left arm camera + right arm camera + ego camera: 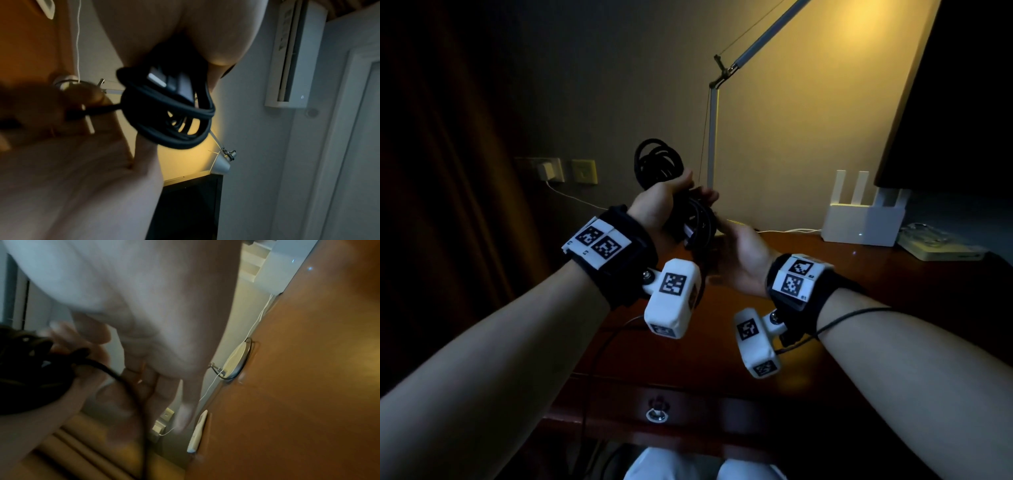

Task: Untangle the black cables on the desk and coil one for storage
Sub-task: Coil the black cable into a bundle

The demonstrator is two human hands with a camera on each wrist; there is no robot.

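Observation:
A coil of black cable (657,161) is raised above the wooden desk (876,294), and my left hand (671,202) grips it round the middle. In the left wrist view the loops (164,129) hang below my palm, with a flat connector (158,79) tucked among them. My right hand (736,253) is close beside the coil's lower right. Its fingers (72,99) pinch a loose strand (102,108) that leads off the coil. In the right wrist view this strand (115,374) runs down past my fingers (185,402). Another black cable (602,342) trails over the desk's front edge.
A desk lamp (712,137) stands right behind the hands, its round base (238,360) on the desk. A white router (859,222) and a dark monitor (962,102) are at the right. A wall socket with a white charger (548,169) is at the left. A drawer knob (658,413) sits below.

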